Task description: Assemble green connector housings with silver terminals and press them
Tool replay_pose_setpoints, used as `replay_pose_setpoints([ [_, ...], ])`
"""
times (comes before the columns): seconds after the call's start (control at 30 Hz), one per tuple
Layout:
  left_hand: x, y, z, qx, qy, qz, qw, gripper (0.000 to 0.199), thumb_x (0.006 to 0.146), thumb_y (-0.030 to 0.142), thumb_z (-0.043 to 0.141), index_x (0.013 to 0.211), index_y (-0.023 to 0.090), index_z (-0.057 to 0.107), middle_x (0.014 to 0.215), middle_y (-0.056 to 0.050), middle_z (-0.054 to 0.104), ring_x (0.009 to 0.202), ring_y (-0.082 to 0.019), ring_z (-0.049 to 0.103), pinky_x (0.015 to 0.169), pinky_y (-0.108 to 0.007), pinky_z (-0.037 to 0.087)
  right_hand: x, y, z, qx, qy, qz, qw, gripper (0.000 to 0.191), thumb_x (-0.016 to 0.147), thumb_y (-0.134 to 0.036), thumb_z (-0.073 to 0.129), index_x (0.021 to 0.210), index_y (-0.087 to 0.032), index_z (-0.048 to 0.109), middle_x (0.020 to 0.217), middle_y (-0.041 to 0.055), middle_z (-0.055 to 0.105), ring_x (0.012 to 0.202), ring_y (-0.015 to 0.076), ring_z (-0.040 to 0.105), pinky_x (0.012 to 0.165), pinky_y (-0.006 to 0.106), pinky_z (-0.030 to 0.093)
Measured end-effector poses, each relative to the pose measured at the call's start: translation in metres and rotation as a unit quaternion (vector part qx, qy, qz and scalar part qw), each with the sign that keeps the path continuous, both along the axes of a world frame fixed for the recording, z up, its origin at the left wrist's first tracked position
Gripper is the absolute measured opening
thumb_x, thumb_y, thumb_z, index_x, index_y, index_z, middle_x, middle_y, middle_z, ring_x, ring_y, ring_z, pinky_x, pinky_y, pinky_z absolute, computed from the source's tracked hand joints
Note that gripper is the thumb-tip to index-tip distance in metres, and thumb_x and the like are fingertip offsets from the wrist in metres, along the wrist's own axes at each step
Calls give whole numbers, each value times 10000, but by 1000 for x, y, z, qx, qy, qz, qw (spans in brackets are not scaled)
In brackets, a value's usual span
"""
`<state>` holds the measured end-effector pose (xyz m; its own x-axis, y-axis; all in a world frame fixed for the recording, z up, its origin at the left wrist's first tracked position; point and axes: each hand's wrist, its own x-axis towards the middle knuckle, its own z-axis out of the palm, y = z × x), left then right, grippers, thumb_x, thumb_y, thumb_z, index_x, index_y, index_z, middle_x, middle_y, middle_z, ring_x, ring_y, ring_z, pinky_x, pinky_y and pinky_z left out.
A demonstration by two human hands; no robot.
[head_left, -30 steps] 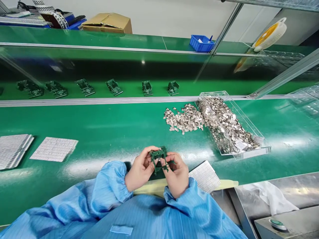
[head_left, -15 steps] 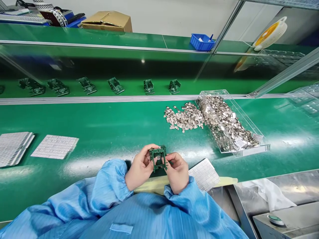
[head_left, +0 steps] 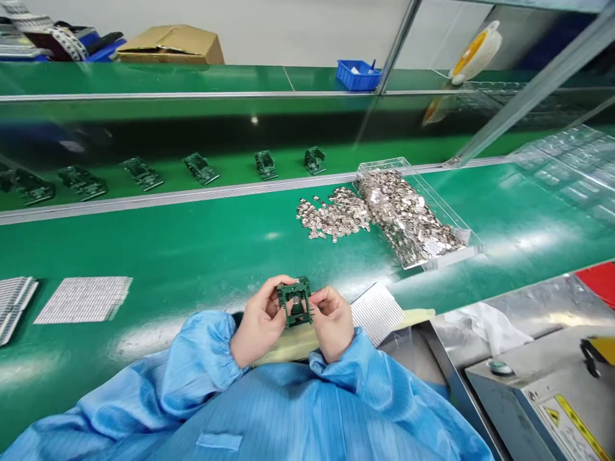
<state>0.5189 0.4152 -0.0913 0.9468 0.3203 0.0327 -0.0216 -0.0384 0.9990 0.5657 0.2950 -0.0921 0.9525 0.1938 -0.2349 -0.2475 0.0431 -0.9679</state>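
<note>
A green circuit board assembly (head_left: pixel 298 286), shaped like an open frame, is held up between both hands in front of my body. My left hand (head_left: pixel 260 322) grips its left side, fingers behind and thumb reaching into the opening. On the right edge, my right hand (head_left: pixel 333 322) pinches the assembly between thumb and fingers. Whether a small part sits between the fingertips I cannot make out. Beyond the hands lies a loose pile of small metal parts (head_left: pixel 334 214), spilling beside a clear plastic tray (head_left: pixel 439 261) filled with more of them.
Several similar board assemblies (head_left: pixel 199 168) stand in a row along the back ledge. White gridded sheets lie at left (head_left: pixel 84 299) and by my right sleeve (head_left: pixel 378 314). A metal machine (head_left: pixel 542 384) is at right. A blue bin (head_left: pixel 358 75) and cardboard box (head_left: pixel 170 46) sit on the shelf.
The camera view has turned to the right, so the surroundings appear shifted left. Both hands keep their hold on the board assembly, with little visible change in grip.
</note>
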Motion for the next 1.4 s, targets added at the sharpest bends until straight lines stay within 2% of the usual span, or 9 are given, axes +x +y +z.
replay_pose_setpoints([
  [0.13,-4,-4,7,24,9,-27,999,330,787,352,708,1047,183,595,889,-38,651,675,-126,605,560,-194,513,-17,-22,10,-24,-76,2,997,168,761,-359,648,749,-199,597,690,24,619,641,172,576,550,262,468],
  [0.23,4,-4,10,-13,30,-59,998,410,750,379,745,1060,183,561,887,-33,641,632,-126,622,509,-199,528,-40,-64,7,-42,-142,-47,988,143,870,-331,594,910,-203,645,871,50,660,784,189,617,663,281,508],
  [0.33,26,-14,12,-80,40,-116,989,467,725,384,772,1055,180,512,909,-38,644,620,-131,645,503,-210,539,-66,-113,-18,-70,-103,-175,977,216,862,-410,648,902,-198,646,764,34,651,644,167,585,591,270,493],
  [0.43,58,-46,11,-111,22,-197,974,451,715,361,786,1016,169,510,946,-51,647,716,-150,666,559,-214,557,-81,-141,-54,-42,9,-193,980,427,751,-583,717,837,-170,660,655,43,634,537,168,553,501,281,479],
  [0.53,87,-92,4,-134,4,-254,958,489,688,369,803,1021,176,500,970,-52,645,811,-176,670,621,-244,581,-76,-136,-75,15,55,-170,984,502,743,-648,689,861,-160,679,687,63,656,548,170,572,480,273,474],
  [0.67,102,-133,-14,-149,-9,-278,949,543,678,425,801,1045,181,483,958,-51,650,872,-189,661,680,-277,593,-56,-116,-74,3,-15,-162,987,451,814,-609,642,748,-163,634,631,54,647,520,146,563,492,253,475],
  [1.13,83,-117,-29,-57,-27,-227,972,421,795,287,691,1145,182,481,953,-37,596,810,-129,594,673,-210,545,-55,-121,-90,-139,-190,-15,972,436,906,-523,395,636,-213,543,629,55,585,631,196,567,624,316,448],
  [1.3,86,-117,-30,-103,-18,-226,969,489,777,385,722,1139,197,452,956,-30,572,798,-133,597,649,-231,578,-45,-137,-103,-253,-146,67,954,307,901,-315,432,647,-211,569,635,43,634,612,183,607,617,281,447],
  [1.4,88,-117,-29,-128,-7,-225,966,547,745,451,745,1126,201,443,972,-39,576,782,-144,612,602,-240,586,-35,-148,-114,-347,-84,92,930,246,779,-148,579,543,-207,547,538,33,615,565,200,622,587,275,440],
])
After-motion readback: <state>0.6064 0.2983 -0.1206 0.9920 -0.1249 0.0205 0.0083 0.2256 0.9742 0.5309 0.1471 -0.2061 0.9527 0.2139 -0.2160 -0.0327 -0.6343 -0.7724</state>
